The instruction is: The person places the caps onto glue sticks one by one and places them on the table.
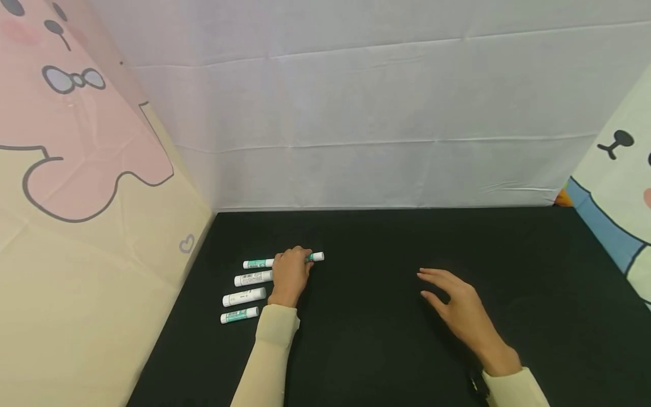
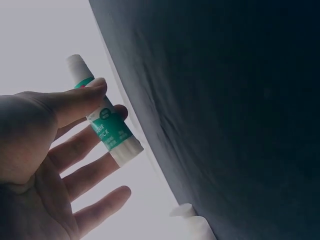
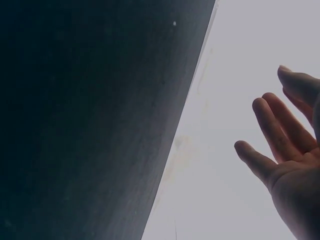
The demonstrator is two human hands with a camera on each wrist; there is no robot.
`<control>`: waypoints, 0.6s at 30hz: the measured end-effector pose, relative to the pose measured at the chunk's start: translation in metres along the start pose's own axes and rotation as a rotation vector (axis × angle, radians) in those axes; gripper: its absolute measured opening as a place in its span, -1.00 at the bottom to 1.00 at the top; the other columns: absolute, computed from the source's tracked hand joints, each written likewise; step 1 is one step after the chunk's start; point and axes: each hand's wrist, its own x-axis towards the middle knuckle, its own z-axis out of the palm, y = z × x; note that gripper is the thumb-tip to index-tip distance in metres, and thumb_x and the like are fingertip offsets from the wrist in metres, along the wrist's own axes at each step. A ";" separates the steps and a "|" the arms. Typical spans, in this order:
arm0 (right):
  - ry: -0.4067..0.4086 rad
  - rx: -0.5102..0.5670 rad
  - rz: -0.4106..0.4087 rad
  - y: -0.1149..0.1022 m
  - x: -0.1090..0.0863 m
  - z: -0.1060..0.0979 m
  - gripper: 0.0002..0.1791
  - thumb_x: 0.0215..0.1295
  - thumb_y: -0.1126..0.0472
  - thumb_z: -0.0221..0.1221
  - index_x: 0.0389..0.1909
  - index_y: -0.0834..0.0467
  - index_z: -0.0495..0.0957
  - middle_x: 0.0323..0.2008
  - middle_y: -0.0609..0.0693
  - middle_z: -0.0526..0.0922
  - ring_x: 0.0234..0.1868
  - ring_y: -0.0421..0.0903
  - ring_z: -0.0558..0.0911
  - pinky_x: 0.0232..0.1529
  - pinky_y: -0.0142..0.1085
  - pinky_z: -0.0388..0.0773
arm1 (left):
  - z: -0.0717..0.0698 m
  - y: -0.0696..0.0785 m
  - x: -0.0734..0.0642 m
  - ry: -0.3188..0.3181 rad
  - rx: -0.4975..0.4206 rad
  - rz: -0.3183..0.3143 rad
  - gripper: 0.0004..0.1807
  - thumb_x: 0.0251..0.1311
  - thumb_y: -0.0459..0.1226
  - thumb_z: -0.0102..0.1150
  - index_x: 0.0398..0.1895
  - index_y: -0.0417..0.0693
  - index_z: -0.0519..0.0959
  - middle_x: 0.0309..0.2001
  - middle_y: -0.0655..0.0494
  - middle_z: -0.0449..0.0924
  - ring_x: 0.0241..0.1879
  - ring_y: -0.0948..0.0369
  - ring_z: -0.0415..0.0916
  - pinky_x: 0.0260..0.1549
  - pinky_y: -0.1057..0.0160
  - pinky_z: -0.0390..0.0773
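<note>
My left hand [image 1: 291,275] pinches a green-and-white glue stick [image 2: 111,127] between thumb and fingers; in the head view only one end of it shows past the fingers. Close by on the left, several more sticks lie in a column on the black table: a green-labelled one [image 1: 257,263] partly behind the hand, a white-labelled one [image 1: 252,278], another white one [image 1: 244,297] and a green-labelled one [image 1: 239,315]. My right hand [image 1: 460,308] hovers over the table's right side, fingers loosely bent and thumb apart, holding nothing.
The black tabletop [image 1: 356,316] meets a white cloth backdrop [image 1: 381,113] at its far edge. Printed cloths with cartoon figures stand along the left side [image 1: 91,237] and right side [image 1: 625,220]. White rounded ends [image 2: 192,222] show low in the left wrist view.
</note>
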 end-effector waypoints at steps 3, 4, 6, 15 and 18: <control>0.005 -0.006 0.007 0.003 0.000 -0.002 -0.44 -0.08 0.58 0.55 0.03 0.29 0.73 0.07 0.16 0.76 0.06 0.18 0.73 0.26 -0.81 0.15 | 0.001 -0.006 0.003 -0.023 0.017 -0.017 -0.73 0.22 -0.32 0.52 -0.01 -0.10 0.82 -0.14 -0.06 0.80 -0.13 -0.06 0.75 0.01 -0.10 0.65; 0.007 -0.009 0.008 0.004 -0.001 -0.002 -0.44 -0.08 0.58 0.55 0.03 0.29 0.73 0.07 0.16 0.76 0.06 0.19 0.73 0.26 -0.81 0.15 | 0.001 -0.007 0.004 -0.029 0.020 -0.024 -0.73 0.23 -0.32 0.52 0.00 -0.10 0.81 -0.14 -0.06 0.80 -0.13 -0.06 0.74 0.02 -0.10 0.65; 0.012 -0.015 0.008 0.006 -0.001 -0.003 -0.44 -0.09 0.58 0.55 0.04 0.28 0.73 0.07 0.16 0.76 0.06 0.19 0.73 0.26 -0.81 0.14 | 0.001 -0.010 0.005 -0.034 0.026 -0.035 -0.73 0.23 -0.32 0.52 0.00 -0.10 0.82 -0.14 -0.06 0.80 -0.12 -0.07 0.74 0.02 -0.11 0.64; 0.031 -0.023 0.010 0.008 -0.003 -0.009 -0.44 -0.08 0.58 0.54 0.03 0.27 0.74 0.05 0.15 0.77 0.03 0.20 0.73 0.26 -0.81 0.14 | 0.001 -0.016 0.007 -0.069 0.044 -0.073 -0.76 0.17 -0.37 0.54 -0.08 -0.13 0.82 -0.16 -0.09 0.80 -0.13 -0.09 0.75 -0.06 -0.12 0.63; 0.029 -0.022 0.014 0.008 -0.004 -0.009 -0.44 -0.08 0.59 0.54 0.03 0.28 0.73 0.06 0.16 0.76 0.03 0.21 0.73 0.26 -0.81 0.14 | 0.002 -0.018 0.008 -0.077 0.054 -0.076 -0.76 0.15 -0.37 0.55 -0.09 -0.13 0.82 -0.16 -0.08 0.79 -0.13 -0.09 0.75 -0.08 -0.10 0.63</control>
